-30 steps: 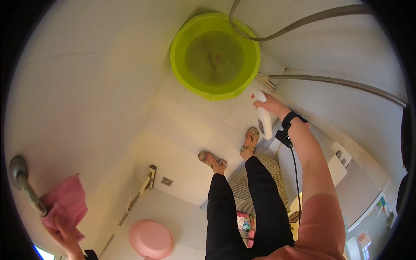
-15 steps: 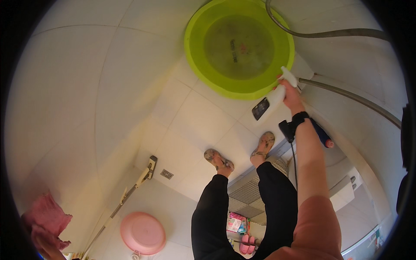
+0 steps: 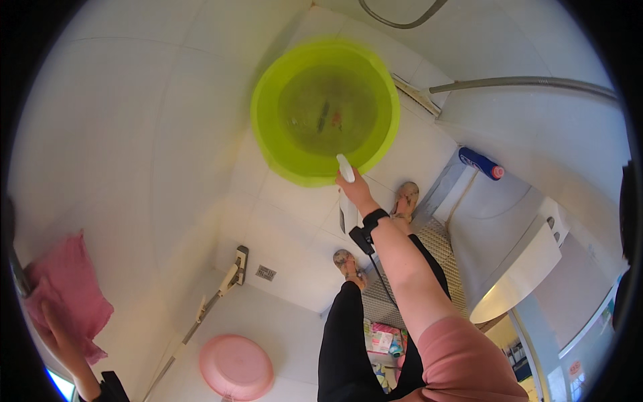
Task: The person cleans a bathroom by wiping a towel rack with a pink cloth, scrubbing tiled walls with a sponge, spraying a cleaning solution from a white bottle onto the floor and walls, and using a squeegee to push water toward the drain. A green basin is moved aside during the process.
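My right hand [image 3: 359,191] is wrapped round the neck of a white spray bottle [image 3: 345,169], held near the close rim of a large green basin [image 3: 295,173]. Part of the bottle's body shows below the hand. Cloudy water [image 3: 335,100] fills the basin's bottom. Over at the far left, my left hand [image 3: 59,335] holds a pink cloth [image 3: 75,288] against a dark bar [image 3: 19,271] at the picture's edge. The cloth hides some of its fingers.
A long-handled mop [image 3: 231,278] leans near a floor drain [image 3: 265,273]. Beside it is a pink basin [image 3: 236,365]. A metal hose [image 3: 522,82] runs along the right wall, above a blue bottle [image 3: 481,163]. Patterned shoes [image 3: 406,198] are on my feet.
My right hand has moved left with the spray bottle. My left hand and the pink cloth have come further into view. The whole view has shifted and turned.
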A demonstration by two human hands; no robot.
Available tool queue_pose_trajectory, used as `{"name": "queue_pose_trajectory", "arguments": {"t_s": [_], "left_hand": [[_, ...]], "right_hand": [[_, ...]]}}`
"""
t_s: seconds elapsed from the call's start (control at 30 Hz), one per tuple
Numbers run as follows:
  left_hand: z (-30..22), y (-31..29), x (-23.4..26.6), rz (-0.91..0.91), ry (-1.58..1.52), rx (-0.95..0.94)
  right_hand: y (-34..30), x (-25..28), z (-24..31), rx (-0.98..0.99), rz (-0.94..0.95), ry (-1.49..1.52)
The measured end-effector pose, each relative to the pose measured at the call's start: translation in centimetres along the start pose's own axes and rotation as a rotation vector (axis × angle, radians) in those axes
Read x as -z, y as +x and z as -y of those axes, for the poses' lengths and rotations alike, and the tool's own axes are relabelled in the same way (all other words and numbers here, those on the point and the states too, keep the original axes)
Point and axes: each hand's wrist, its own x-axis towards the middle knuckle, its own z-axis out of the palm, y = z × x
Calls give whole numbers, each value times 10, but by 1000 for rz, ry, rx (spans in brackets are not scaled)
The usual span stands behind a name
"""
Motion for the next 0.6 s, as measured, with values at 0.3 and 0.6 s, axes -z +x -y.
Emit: {"name": "queue_pose_trajectory", "arguments": {"t_s": [0.3, 0.6], "left_hand": [[2, 19, -10, -91, 24, -164], [2, 23, -10, -202, 46, -84]], "right_hand": [[-81, -50, -75, -63, 77, -234], [-121, -95, -130, -58, 114, -274]]}}
